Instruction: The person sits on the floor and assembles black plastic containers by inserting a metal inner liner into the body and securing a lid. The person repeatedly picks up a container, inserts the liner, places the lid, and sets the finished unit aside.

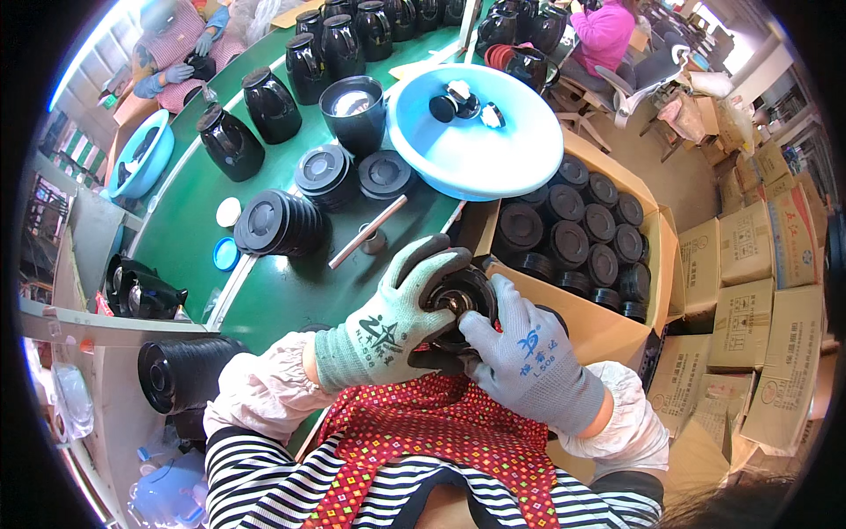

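Observation:
My left hand [380, 324], in a pale green glove with black palm and fingertips, grips the left side of a round black plastic part [472, 284]. My right hand [529, 350], in a grey glove, holds its right side, with fingers at the hollow center. The inside looks dark and shiny; the gloves hide much of the part, so its full shape cannot be told. On the green table just beyond lie a metal rod [367, 231] and a small metal cup-shaped piece [374, 241]. Stacked black discs [277, 221] stand to the left of these.
A blue basin [489, 159] with small black-and-white pieces overhangs a cardboard box [581, 304] packed with black discs [570, 243]. Black jugs [231, 142] line the green table [178, 225]. Cartons [743, 317] are piled right. Two people [605, 33] sit farther off, one at upper left.

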`<state>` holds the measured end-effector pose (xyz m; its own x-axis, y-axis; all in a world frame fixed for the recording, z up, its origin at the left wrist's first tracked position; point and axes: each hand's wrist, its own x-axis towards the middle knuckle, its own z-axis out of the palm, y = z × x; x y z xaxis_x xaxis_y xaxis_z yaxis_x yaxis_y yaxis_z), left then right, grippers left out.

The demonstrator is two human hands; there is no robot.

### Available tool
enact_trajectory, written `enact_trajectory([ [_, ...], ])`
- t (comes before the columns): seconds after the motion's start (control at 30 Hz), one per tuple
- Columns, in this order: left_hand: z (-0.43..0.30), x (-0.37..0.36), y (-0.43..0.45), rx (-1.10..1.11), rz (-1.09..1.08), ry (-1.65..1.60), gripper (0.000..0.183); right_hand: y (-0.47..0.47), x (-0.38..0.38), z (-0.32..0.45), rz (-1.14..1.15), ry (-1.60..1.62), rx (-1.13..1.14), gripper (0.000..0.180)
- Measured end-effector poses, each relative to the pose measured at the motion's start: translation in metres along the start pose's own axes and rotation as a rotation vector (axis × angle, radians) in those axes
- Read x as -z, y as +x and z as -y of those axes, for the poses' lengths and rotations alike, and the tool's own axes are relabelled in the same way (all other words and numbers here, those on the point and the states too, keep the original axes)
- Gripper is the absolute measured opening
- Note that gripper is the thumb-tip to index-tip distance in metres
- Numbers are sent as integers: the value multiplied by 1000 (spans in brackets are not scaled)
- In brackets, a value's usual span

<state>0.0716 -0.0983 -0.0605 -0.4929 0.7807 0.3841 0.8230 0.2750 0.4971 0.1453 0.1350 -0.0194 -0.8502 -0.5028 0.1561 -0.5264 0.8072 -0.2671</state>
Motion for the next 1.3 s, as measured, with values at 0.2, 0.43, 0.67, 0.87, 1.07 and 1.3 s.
enact_trajectory([
  [0.2, 7, -19, -25, 109, -397, -275, 118, -6, -2, -4, -88, 87, -8, 96],
  [0.43, 12, -39, -35, 326, -274, -741, 149, -13, -3, 16, -204, 162, -67, 97],
  [0.67, -13, -41, -26, 96, -180, -619, 117, -42, 2, -35, -217, 901, -310, 70],
  [0.87, -44, -109, -22, -514, 132, -11, 74, -19, -93, -91, -226, 1358, -374, 39],
  [1.07, -18, -118, -56, -390, 192, -104, 77, -63, -129, -71, -335, 1148, -472, 25],
  [1.3, 147, -62, -75, 625, -47, 425, 114, -81, -128, -38, -581, 694, -425, 31],
])
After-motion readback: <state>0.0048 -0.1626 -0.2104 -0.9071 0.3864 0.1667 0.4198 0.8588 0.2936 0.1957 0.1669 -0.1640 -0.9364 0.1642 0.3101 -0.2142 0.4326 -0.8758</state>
